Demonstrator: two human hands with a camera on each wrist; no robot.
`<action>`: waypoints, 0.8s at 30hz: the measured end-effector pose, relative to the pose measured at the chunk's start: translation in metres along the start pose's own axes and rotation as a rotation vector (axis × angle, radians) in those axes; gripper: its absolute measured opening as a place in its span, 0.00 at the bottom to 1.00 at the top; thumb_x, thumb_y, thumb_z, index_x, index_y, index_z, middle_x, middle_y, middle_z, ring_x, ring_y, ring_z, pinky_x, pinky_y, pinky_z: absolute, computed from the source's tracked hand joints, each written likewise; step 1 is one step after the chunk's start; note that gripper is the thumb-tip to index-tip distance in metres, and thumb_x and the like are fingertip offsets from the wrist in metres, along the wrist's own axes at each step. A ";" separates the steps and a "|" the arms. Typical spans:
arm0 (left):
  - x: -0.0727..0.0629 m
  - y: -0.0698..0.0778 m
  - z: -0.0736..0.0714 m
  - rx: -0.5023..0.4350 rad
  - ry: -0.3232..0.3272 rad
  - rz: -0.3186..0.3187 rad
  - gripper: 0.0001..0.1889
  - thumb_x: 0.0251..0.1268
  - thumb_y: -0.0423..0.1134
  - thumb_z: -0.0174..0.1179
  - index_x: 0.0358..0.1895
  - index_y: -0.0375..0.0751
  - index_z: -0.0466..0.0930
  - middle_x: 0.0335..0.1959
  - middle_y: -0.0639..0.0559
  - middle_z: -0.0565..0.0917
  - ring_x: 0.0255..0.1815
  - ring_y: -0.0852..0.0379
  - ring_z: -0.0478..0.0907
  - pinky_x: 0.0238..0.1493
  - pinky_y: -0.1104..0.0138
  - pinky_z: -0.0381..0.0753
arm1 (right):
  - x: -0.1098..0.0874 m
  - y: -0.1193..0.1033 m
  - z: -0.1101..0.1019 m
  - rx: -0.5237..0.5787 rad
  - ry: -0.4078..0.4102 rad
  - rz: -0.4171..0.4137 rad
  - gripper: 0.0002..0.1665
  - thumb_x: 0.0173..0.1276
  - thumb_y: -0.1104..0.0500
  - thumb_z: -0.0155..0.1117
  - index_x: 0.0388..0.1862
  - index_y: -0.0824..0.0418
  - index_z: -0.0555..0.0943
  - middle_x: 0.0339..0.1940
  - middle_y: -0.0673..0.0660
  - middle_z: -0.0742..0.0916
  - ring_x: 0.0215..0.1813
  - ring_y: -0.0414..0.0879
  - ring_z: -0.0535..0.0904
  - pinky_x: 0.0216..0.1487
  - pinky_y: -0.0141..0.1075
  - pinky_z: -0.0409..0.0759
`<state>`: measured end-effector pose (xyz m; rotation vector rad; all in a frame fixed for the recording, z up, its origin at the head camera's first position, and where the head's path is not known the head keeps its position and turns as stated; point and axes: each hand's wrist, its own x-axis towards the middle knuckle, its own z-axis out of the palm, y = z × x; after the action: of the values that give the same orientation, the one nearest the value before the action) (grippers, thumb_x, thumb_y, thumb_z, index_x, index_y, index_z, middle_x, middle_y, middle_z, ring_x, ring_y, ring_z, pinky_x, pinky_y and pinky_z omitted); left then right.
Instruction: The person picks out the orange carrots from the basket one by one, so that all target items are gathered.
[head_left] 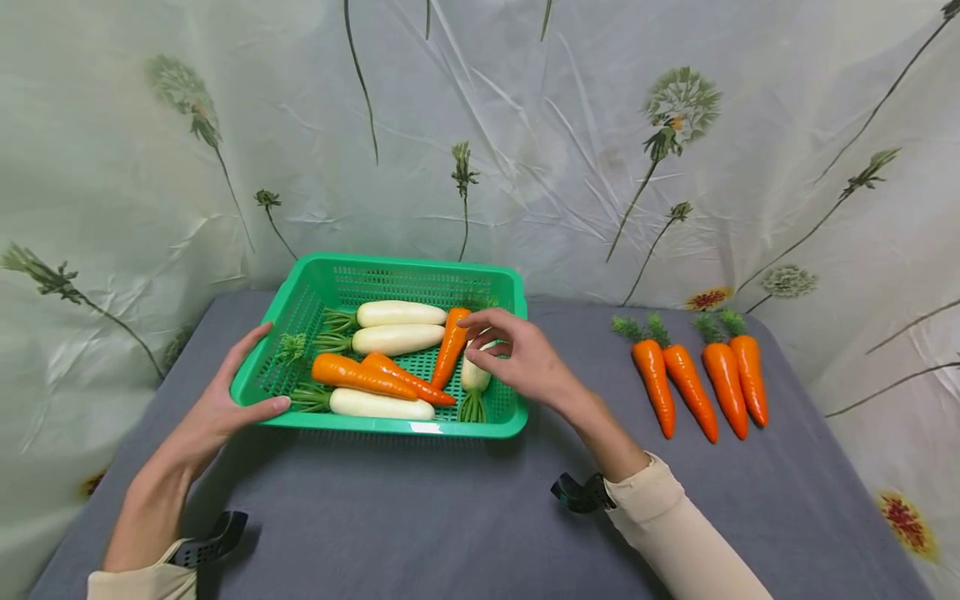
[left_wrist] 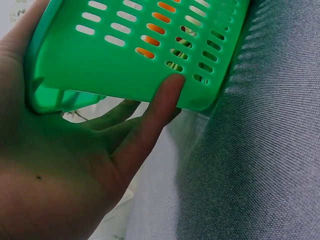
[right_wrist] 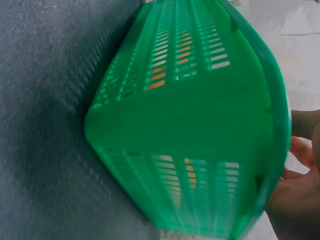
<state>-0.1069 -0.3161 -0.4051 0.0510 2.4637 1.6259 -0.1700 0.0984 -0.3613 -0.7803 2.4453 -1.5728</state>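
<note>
A green plastic basket sits on the cloth-covered table, holding several white radishes and three carrots. At its left end my left hand grips the rim near the corner. The left wrist view shows one finger of that hand against the perforated wall. My right hand is over the basket's right side with loosely bent fingers, close to an upright-lying carrot and a short radish. These fingers partly cover that radish. In the right wrist view the hand shows beyond the rim.
Several carrots with green tops lie side by side on the grey cloth, right of the basket. A pale curtain with printed dandelions hangs behind the table. Each wrist wears a black strap.
</note>
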 end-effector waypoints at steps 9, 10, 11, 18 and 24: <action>-0.001 0.000 -0.001 -0.012 0.000 0.003 0.53 0.72 0.37 0.65 0.84 0.77 0.36 0.83 0.36 0.46 0.63 0.71 0.63 0.51 0.79 0.69 | 0.017 -0.003 0.017 0.000 -0.082 -0.002 0.20 0.74 0.64 0.65 0.63 0.59 0.82 0.57 0.64 0.86 0.53 0.51 0.86 0.56 0.40 0.85; 0.000 0.000 0.000 -0.018 -0.001 0.004 0.53 0.71 0.36 0.65 0.84 0.77 0.36 0.83 0.36 0.46 0.63 0.71 0.64 0.51 0.79 0.70 | 0.019 -0.003 0.018 -0.005 -0.085 0.004 0.20 0.74 0.65 0.66 0.63 0.58 0.82 0.56 0.64 0.86 0.53 0.50 0.86 0.56 0.40 0.85; 0.000 0.000 0.000 -0.018 0.000 0.004 0.53 0.71 0.36 0.65 0.84 0.77 0.36 0.83 0.36 0.45 0.63 0.71 0.63 0.51 0.80 0.69 | 0.020 -0.003 0.019 -0.012 -0.090 0.007 0.20 0.74 0.65 0.66 0.63 0.58 0.82 0.56 0.62 0.86 0.53 0.50 0.86 0.56 0.40 0.85; -0.001 -0.001 0.001 -0.024 0.001 -0.001 0.53 0.71 0.36 0.65 0.84 0.77 0.36 0.83 0.37 0.45 0.63 0.70 0.63 0.51 0.79 0.69 | 0.029 -0.007 0.032 -0.006 -0.159 0.039 0.21 0.73 0.66 0.67 0.64 0.60 0.81 0.54 0.61 0.86 0.53 0.51 0.85 0.58 0.44 0.85; -0.001 0.000 0.001 -0.012 0.000 -0.004 0.53 0.72 0.37 0.64 0.84 0.78 0.35 0.86 0.38 0.41 0.65 0.68 0.62 0.51 0.80 0.69 | 0.035 -0.007 0.045 -0.047 -0.251 0.051 0.22 0.74 0.65 0.66 0.65 0.62 0.80 0.59 0.64 0.85 0.56 0.52 0.83 0.59 0.41 0.83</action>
<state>-0.1056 -0.3149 -0.4049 0.0440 2.4523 1.6388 -0.1801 0.0424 -0.3695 -0.8590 2.3091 -1.3148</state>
